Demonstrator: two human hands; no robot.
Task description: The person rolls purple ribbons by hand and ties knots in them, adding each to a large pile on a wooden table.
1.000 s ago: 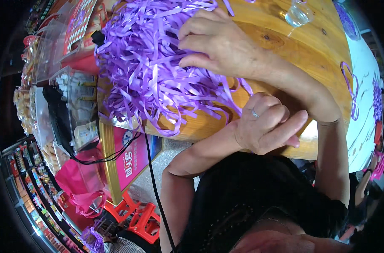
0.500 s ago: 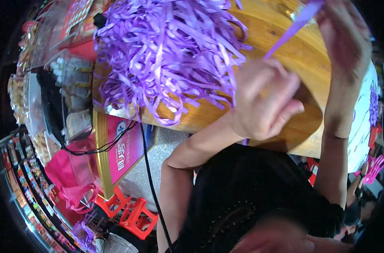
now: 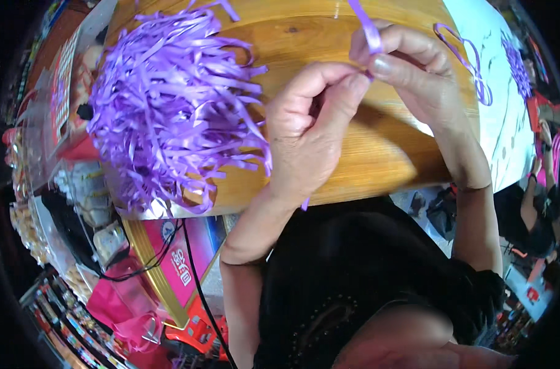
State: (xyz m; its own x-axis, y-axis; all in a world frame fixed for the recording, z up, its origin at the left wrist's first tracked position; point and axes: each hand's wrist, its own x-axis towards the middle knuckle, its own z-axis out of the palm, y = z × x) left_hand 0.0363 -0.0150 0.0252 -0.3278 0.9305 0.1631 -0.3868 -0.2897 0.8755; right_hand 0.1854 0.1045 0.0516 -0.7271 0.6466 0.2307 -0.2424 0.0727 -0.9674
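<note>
Over the wooden table, both my hands meet at a shiny purple ribbon (image 3: 370, 37). My left hand (image 3: 307, 126) pinches it between thumb and forefinger, and a short purple end peeks out below that wrist. With thumb and bent fingers, my right hand (image 3: 421, 74) grips the same ribbon just above, where the strip runs up past the fingers. The exact spot between the fingertips is mostly covered. To the left of my left hand lies a big tangled heap of purple ribbons (image 3: 175, 111) on the table.
The wooden table (image 3: 292, 46) meets a white marbled surface (image 3: 501, 154) on the right. A ribbon loop (image 3: 476, 74) and a smaller ribbon pile (image 3: 516, 64) lie there. Clear bins, a pink bag (image 3: 123, 301), a black cable (image 3: 197, 277) and red stools (image 3: 200, 326) are at left. Another person (image 3: 532, 203) is at far right.
My hands were apart with the ribbon stretched between them; now they are together at one point on it. The view has shifted, so the heap appears farther left.
</note>
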